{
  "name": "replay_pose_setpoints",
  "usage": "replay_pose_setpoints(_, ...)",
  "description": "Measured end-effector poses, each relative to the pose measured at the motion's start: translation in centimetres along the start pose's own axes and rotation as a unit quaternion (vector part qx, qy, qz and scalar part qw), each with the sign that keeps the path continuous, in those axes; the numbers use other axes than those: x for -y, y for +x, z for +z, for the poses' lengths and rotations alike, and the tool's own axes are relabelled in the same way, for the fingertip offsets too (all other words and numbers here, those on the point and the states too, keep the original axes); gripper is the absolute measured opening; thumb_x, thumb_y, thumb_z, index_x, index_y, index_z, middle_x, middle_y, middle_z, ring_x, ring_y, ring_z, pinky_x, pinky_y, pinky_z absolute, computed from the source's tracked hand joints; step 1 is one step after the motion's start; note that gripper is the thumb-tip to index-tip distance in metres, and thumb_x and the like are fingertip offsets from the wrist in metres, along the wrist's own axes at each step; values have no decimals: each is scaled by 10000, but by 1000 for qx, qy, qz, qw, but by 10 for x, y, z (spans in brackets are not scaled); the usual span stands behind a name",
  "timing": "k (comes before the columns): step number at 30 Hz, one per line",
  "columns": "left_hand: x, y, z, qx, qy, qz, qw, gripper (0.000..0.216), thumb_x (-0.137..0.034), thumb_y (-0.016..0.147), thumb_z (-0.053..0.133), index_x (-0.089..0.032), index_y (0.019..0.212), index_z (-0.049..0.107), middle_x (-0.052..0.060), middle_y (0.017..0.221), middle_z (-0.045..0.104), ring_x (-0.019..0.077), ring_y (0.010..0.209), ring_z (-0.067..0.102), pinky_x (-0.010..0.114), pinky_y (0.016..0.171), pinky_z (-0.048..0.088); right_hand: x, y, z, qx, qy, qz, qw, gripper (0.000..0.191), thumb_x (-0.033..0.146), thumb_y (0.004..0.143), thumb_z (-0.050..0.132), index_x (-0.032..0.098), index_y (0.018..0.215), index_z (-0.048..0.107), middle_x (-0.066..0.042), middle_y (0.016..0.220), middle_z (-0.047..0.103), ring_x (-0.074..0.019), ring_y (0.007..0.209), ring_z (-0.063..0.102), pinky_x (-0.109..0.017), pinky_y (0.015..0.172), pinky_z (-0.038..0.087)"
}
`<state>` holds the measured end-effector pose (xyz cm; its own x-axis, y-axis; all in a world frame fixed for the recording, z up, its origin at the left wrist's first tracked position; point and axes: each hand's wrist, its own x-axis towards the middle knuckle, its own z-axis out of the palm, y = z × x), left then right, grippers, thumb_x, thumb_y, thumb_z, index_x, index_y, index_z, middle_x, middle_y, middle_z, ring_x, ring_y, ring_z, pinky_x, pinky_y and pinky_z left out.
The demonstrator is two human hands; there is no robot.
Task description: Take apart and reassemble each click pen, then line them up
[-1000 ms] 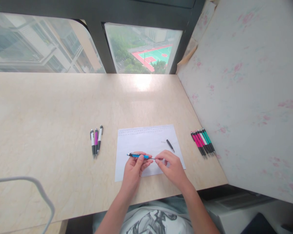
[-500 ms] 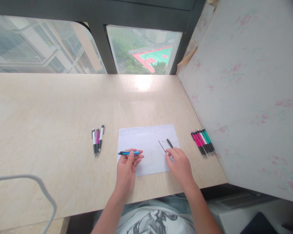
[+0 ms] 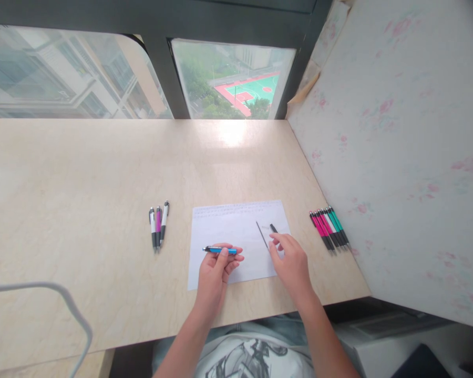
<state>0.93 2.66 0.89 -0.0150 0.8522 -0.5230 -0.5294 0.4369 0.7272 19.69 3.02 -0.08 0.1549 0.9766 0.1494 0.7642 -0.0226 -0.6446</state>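
My left hand (image 3: 216, 268) is closed on a blue pen barrel (image 3: 223, 251) with a dark clip side, held level above a white sheet of paper (image 3: 213, 228). My right hand (image 3: 291, 260) hovers at the paper's right side, thumb and forefinger apart. By its thumb lies a thin black pen refill (image 3: 261, 234), slanting across the paper. A short black pen grip (image 3: 273, 228) lies just beyond the forefinger, its lower end hidden by the fingers. Between refill and grip is a small pale piece (image 3: 265, 227), perhaps a spring, too small to make out.
Left of the paper lie three pens (image 3: 158, 226), white and purple with black grips. A row of several pink, white and green pens (image 3: 329, 228) lies by the right wall (image 3: 398, 173). A grey cable (image 3: 69, 304) curves over the table's (image 3: 102, 173) left front.
My left hand has moved right with the blue barrel. My right hand has shifted slightly toward the black grip, now partly covering it, and more of the refill shows.
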Motion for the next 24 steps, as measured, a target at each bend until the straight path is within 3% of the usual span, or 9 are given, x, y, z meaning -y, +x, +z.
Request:
replay_pose_setpoints(3, 1, 2, 1, 10, 22, 14, 1000, 292, -390, 800, 703, -147, 942, 627, 78, 885, 717, 110, 683, 631, 212, 618, 479, 7, -8, -2, 13, 131, 72, 989, 225, 287, 904, 501, 184, 1003, 674, -89, 917, 697, -194, 751, 627, -322, 674, 500)
replay_pose_setpoints(5, 2, 2, 1, 9, 58, 30, 998, 301, -410, 808, 688, -139, 934, 647, 35, 752, 676, 77, 573, 539, 187, 530, 409, 15, -14, 1, 27, 247, 131, 960, 253, 337, 911, 502, 183, 1027, 665, -94, 931, 700, -199, 784, 646, -309, 654, 511)
replay_pose_setpoints(8, 0, 0, 2, 1, 119, 58, 991, 311, -435, 836, 645, -144, 945, 660, -14, 611, 577, 87, 540, 489, 193, 510, 377, 30, -22, 12, 72, 399, 199, 892, 300, 405, 908, 517, 179, 1049, 656, -83, 908, 694, -180, 749, 639, -294, 637, 514)
replay_pose_setpoints(13, -10, -7, 4, 31, 313, 175, 933, 182, -358, 815, 677, -188, 881, 685, 38, 799, 669, 151, 696, 597, 249, 645, 454, 45, -25, 32, 160, 571, 274, 757, 277, 401, 855, 613, 168, 977, 699, -37, 795, 651, -121, 663, 569, -240, 595, 464)
replay_pose_setpoints(15, -12, -8, 4, 40, 349, 185, 918, 158, -342, 819, 670, -193, 868, 690, 49, 828, 686, 170, 724, 614, 261, 659, 460, 46, -23, 36, 165, 601, 293, 725, 254, 386, 825, 655, 161, 926, 715, -20, 746, 620, -101, 625, 530, -222, 565, 434)
replay_pose_setpoints(20, -7, -3, 4, 31, 314, 142, 938, 197, -365, 823, 661, -183, 896, 683, 45, 785, 695, 181, 706, 625, 277, 669, 473, 46, -20, 35, 164, 603, 311, 716, 245, 367, 764, 715, 159, 895, 720, -22, 745, 631, -107, 644, 536, -227, 581, 433)
replay_pose_setpoints(24, -2, -1, 4, 6, 254, 110, 961, 233, -371, 787, 702, -171, 908, 694, 48, 784, 702, 185, 709, 628, 278, 662, 472, 45, -19, 32, 160, 592, 310, 727, 254, 359, 759, 718, 160, 916, 719, -34, 754, 657, -130, 675, 568, -251, 624, 463)
